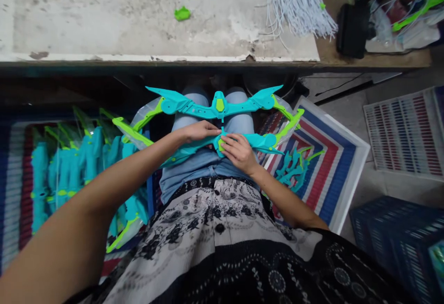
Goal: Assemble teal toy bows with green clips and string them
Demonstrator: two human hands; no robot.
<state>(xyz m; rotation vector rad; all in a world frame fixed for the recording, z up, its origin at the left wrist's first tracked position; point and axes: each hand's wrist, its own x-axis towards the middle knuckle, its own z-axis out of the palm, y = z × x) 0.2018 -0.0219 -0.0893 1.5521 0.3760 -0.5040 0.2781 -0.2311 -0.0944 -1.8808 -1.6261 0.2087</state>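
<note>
Across my lap lie two teal plastic toy bows with lime-green limbs. The farther toy bow (243, 106) rests over my thighs, a green badge at its middle. My left hand (203, 130) is closed at the centre of the nearer toy bow (262, 141), its fingertips by a small teal peg. From the other side my right hand (239, 152) grips that same centre, its fingers bent over the green badge. My left forearm and both hands hide part of the nearer bow.
A worn white-topped table (104, 22) stands ahead, with a bundle of white cords (298, 3) and green scraps (182, 13). Several teal bows (64, 170) fill a striped container at left. At right stand a white-rimmed striped crate (360, 149), a white basket (405, 133) and blue crates (391, 234).
</note>
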